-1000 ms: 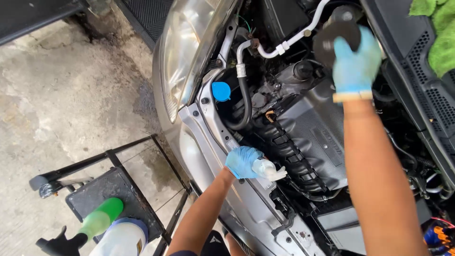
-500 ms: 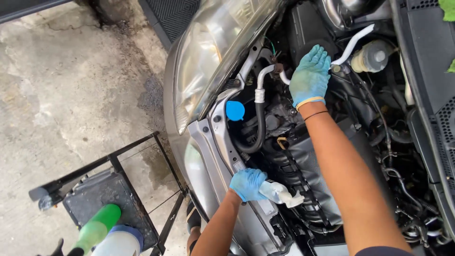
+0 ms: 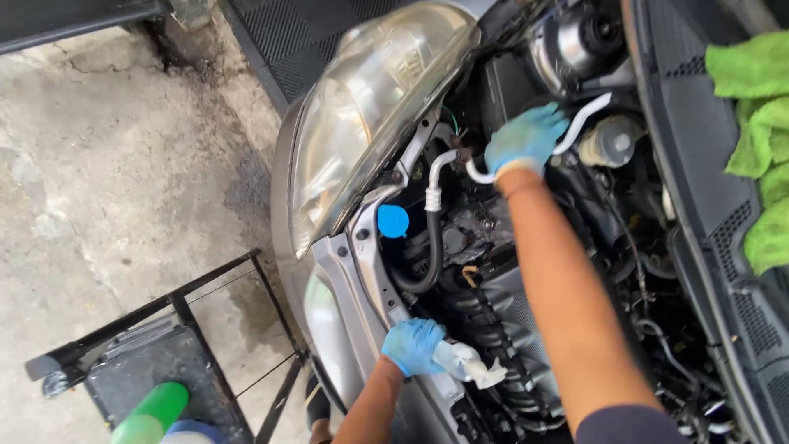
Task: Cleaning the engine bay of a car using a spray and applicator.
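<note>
I look down into an open car engine bay. My left hand (image 3: pixel 413 346), in a blue glove, grips a white spray bottle (image 3: pixel 468 363) by its head, nozzle pointing right over the ribbed black intake hose (image 3: pixel 501 345). My right hand (image 3: pixel 524 139), also gloved in blue, rests on a white metal pipe (image 3: pixel 585 119) deep in the bay, fingers spread over it. A blue round filler cap (image 3: pixel 393 220) sits between the hands, beside a black hose (image 3: pixel 431 247).
The headlight (image 3: pixel 370 107) and silver bumper (image 3: pixel 329 304) edge the bay on the left. Green cloths (image 3: pixel 756 140) lie on the cowl at right. A black metal stand (image 3: pixel 156 353) with a green bottle (image 3: pixel 152 415) stands on the concrete floor.
My right hand has moved from the upper right of the bay toward the headlight side, onto the white pipe. My left hand keeps the spray bottle in about the same place.
</note>
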